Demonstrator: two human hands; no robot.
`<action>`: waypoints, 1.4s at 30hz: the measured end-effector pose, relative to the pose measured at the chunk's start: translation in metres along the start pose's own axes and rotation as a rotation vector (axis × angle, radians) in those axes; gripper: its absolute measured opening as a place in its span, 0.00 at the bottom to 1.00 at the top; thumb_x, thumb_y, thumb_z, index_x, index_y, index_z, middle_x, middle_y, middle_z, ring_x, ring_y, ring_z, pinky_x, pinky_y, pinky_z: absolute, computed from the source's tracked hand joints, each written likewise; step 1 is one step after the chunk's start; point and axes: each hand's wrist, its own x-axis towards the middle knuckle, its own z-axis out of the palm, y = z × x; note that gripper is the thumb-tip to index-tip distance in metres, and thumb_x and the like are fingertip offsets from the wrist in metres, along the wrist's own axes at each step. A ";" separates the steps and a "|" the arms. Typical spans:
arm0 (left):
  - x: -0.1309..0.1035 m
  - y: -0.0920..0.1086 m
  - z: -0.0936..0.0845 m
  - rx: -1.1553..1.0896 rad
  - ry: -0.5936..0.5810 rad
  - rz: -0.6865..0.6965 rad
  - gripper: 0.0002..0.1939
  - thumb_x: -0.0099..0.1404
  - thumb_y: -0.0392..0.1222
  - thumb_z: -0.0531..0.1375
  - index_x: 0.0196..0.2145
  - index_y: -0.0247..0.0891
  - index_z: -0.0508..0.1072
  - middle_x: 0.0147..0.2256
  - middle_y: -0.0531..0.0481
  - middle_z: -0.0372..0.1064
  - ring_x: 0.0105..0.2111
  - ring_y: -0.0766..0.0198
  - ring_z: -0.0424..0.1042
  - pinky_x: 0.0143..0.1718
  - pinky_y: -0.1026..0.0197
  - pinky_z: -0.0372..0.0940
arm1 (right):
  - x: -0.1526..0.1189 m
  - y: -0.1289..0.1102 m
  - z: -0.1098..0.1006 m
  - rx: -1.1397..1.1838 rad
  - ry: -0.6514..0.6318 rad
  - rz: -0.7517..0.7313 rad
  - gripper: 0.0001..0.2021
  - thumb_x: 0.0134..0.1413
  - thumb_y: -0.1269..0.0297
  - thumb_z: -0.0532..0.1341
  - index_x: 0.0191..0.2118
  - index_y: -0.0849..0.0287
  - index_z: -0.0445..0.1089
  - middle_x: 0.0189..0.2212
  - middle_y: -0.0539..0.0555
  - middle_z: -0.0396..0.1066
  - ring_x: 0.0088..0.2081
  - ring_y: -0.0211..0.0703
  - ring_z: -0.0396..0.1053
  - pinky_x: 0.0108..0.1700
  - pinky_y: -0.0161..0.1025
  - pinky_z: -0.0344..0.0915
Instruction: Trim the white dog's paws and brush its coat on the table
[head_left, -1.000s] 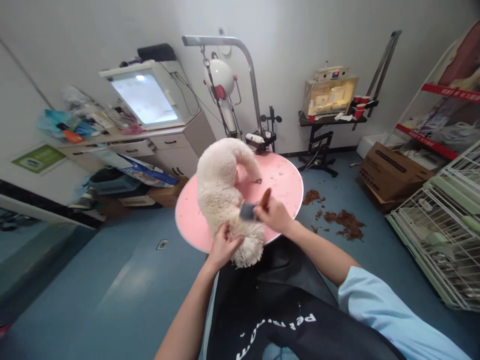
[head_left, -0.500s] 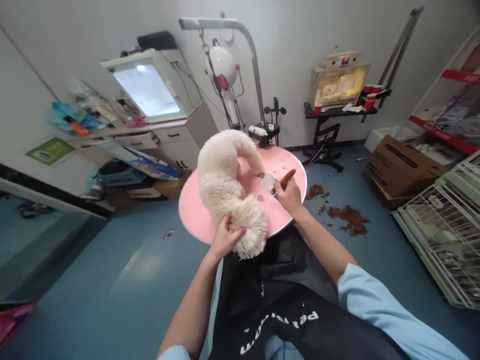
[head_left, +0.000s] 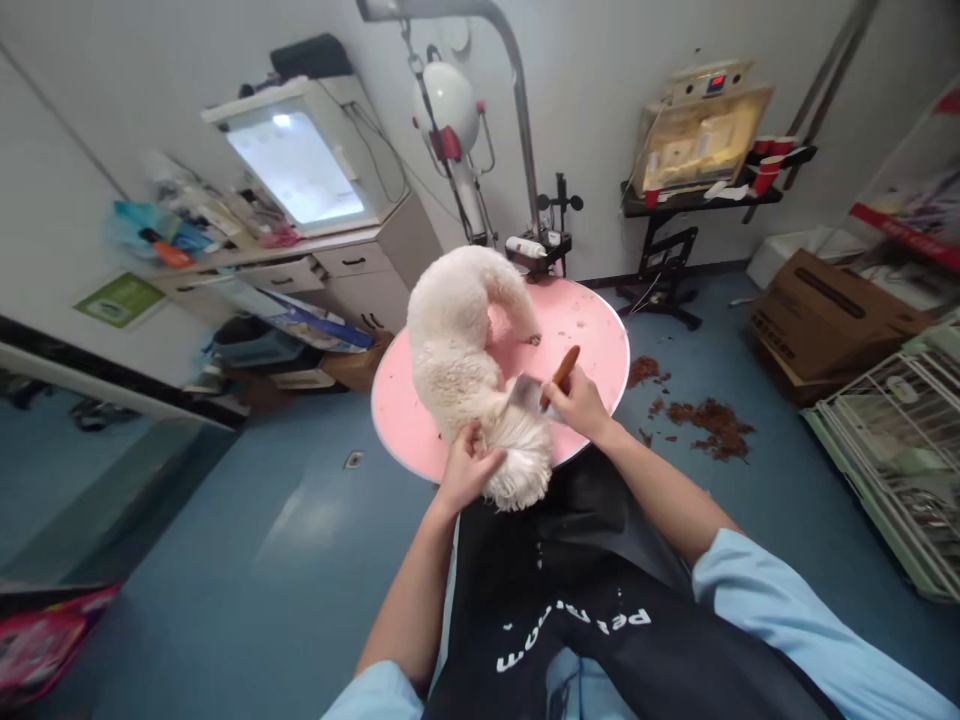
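Note:
A white, curly-coated dog (head_left: 450, 330) is curled on a round pink grooming table (head_left: 397, 420), its fluffy head (head_left: 517, 465) toward me at the near edge. My left hand (head_left: 466, 468) is closed on the fur at the side of the head, thumb and fingers in the coat. My right hand (head_left: 581, 403) grips the brown handle of a slicker brush (head_left: 561, 377). The brush's flat pale head lies against the fur on top of the dog's head. The bristles are hidden, and so is the dog's face.
A metal grooming arm (head_left: 517, 90) rises behind the table, with a white dryer (head_left: 450, 110) beside it. Brown hair clippings (head_left: 712, 425) lie on the floor at right, near a cardboard box (head_left: 832, 310) and a wire cage (head_left: 892, 440). A lit cabinet (head_left: 300, 165) stands at left.
My right hand has brought the brush from above the tabletop down and left onto the dog's head. My left hand keeps its hold on the fur. The whole view has shifted slightly.

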 end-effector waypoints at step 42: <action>0.012 0.003 0.012 0.025 0.066 -0.061 0.42 0.43 0.56 0.73 0.52 0.34 0.67 0.42 0.43 0.75 0.38 0.58 0.76 0.42 0.58 0.70 | 0.000 0.029 0.008 0.518 0.060 0.134 0.09 0.51 0.61 0.65 0.28 0.57 0.65 0.22 0.48 0.69 0.25 0.41 0.69 0.29 0.37 0.66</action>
